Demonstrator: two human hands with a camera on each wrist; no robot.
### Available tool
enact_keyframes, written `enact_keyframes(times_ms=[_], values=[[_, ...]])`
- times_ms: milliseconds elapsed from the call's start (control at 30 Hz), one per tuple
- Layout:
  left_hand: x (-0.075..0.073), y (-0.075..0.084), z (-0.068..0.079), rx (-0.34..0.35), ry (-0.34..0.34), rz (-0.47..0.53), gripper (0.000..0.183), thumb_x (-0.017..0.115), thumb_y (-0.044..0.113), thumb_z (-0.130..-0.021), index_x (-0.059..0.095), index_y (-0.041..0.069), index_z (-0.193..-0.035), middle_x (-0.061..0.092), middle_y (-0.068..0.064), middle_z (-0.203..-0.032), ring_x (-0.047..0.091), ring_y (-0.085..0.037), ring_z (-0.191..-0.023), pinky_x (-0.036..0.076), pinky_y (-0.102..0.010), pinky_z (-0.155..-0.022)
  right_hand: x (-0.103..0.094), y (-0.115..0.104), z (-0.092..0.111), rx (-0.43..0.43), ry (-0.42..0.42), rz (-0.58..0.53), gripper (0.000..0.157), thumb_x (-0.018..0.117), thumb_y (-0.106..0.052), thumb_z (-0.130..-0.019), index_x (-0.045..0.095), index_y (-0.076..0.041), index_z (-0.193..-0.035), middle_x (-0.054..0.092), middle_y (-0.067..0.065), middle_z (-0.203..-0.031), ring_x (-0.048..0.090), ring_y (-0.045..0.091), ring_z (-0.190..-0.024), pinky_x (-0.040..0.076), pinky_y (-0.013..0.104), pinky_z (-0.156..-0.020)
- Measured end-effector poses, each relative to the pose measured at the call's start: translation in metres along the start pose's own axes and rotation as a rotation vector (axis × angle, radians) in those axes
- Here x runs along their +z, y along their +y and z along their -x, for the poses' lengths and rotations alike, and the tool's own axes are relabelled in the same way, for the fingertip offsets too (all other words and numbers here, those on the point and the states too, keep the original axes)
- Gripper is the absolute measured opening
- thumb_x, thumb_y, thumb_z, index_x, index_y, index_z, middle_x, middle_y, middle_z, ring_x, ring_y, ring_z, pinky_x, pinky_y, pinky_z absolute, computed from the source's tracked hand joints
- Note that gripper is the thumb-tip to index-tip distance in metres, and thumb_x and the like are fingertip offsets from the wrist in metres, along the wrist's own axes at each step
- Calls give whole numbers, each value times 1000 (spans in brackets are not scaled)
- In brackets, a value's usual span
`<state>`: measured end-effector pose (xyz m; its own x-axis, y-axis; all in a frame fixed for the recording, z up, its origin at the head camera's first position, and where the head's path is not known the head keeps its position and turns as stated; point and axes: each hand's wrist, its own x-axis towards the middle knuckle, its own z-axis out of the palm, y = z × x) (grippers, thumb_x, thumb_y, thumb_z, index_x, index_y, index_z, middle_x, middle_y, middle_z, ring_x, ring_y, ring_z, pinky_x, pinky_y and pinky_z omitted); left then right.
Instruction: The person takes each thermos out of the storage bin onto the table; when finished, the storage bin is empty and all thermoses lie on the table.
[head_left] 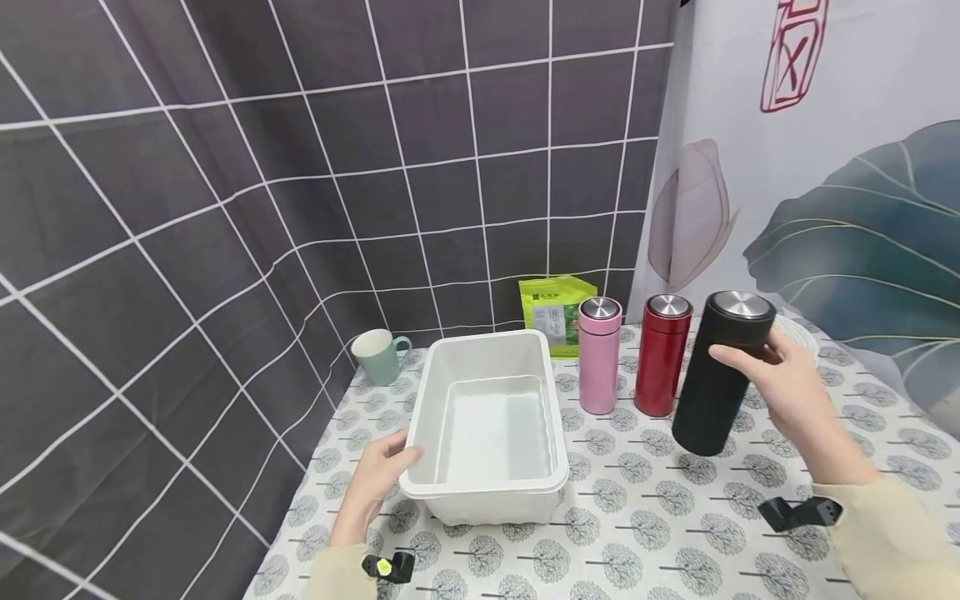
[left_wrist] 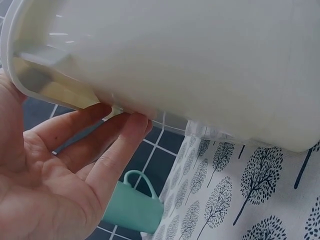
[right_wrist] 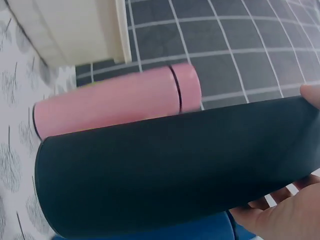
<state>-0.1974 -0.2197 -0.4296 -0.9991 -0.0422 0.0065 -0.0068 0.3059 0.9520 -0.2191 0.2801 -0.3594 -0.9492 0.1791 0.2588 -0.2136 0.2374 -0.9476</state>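
Observation:
My left hand (head_left: 375, 472) grips the near left rim of a white plastic bin (head_left: 491, 492). In the left wrist view, the fingertips (left_wrist: 135, 122) touch the bin's outer wall under the rim. A large black thermos (head_left: 716, 383) with a silver-topped lid leans in my right hand (head_left: 791, 379), which holds it near the top. Close beside it, a red thermos (head_left: 662, 358) and a pink thermos (head_left: 600, 367) stand upright. A blue thermos (right_wrist: 200, 227) shows below the black one in the right wrist view, mostly covered by it.
A light green mug (head_left: 377, 358) sits behind the bin on the left. At the back stands a green packet (head_left: 551, 312), partly behind the pink thermos. Part of a pale round thing (head_left: 798, 333) shows behind my right hand. Tree-patterned cloth (head_left: 645, 533) covers the table, and grid-patterned curtain (head_left: 510, 192) hangs behind.

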Motion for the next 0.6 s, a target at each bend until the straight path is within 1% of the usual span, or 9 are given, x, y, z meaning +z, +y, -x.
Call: enact_keyframes(times_ms=[100, 133, 267, 333, 367, 433, 500, 533, 600], values=[[2, 0, -1, -4, -1, 6, 49, 66, 13, -85, 58, -2, -132, 62, -24, -129, 60, -38, -119, 48, -52, -103, -16, 7, -1, 2, 38, -119, 44, 69, -10, -89, 57, -30, -127, 60, -25, -105, 53, -9, -100, 37, 4, -90], [2, 0, -2, -6, 1, 7, 50, 66, 13, -85, 58, -2, -132, 62, -24, -129, 60, -38, -119, 48, -52, -104, -21, 9, -2, 1, 53, -166, 42, 70, -8, -88, 59, -28, -124, 61, -24, -104, 54, -10, -98, 36, 1, -86], [3, 0, -2, -12, 11, -7, 50, 67, 14, -84, 59, -1, -131, 62, -23, -129, 59, -39, -120, 45, -55, -106, -42, 17, -6, 28, 120, -243, 37, 72, -4, -85, 63, -26, -114, 64, -23, -96, 56, -10, -91, 37, 0, -82], [3, 0, -2, -14, 13, -12, 51, 67, 15, -84, 59, 0, -132, 62, -23, -129, 59, -39, -120, 45, -56, -105, -51, 19, -10, 57, 155, -168, 37, 73, -9, -86, 62, -29, -114, 62, -27, -94, 54, -11, -90, 37, -1, -80], [4, 0, -2, -16, 16, -13, 51, 68, 15, -84, 59, -1, -132, 62, -23, -129, 59, -39, -120, 46, -55, -105, -54, 20, -13, 66, 171, -109, 37, 73, -13, -86, 61, -31, -116, 61, -29, -93, 53, -11, -90, 38, 0, -77], [4, 0, -2, -21, 21, -7, 52, 68, 15, -83, 59, -1, -132, 62, -23, -129, 60, -39, -119, 47, -55, -104, -61, 23, -17, 90, 189, 3, 40, 73, -20, -88, 58, -35, -122, 57, -32, -94, 50, -10, -94, 38, 0, -78], [4, 1, -1, -26, 28, -3, 52, 69, 14, -83, 59, -1, -132, 62, -23, -129, 60, -39, -118, 48, -54, -103, -67, 26, -22, 107, 196, 114, 45, 71, -27, -89, 53, -38, -129, 52, -33, -98, 46, -9, -99, 36, 2, -93], [4, 1, -1, -28, 31, 2, 53, 69, 14, -82, 59, -1, -132, 62, -24, -129, 60, -39, -118, 48, -54, -103, -69, 27, -25, 114, 198, 139, 47, 70, -30, -90, 51, -39, -131, 50, -33, -99, 45, -8, -102, 34, 6, -102], [4, 1, -1, -34, 38, 4, 53, 69, 14, -82, 58, -1, -132, 62, -24, -129, 61, -39, -118, 48, -54, -103, -74, 32, -30, 130, 201, 161, 48, 70, -33, -90, 49, -41, -132, 48, -33, -99, 44, -6, -106, 33, 6, -100]])
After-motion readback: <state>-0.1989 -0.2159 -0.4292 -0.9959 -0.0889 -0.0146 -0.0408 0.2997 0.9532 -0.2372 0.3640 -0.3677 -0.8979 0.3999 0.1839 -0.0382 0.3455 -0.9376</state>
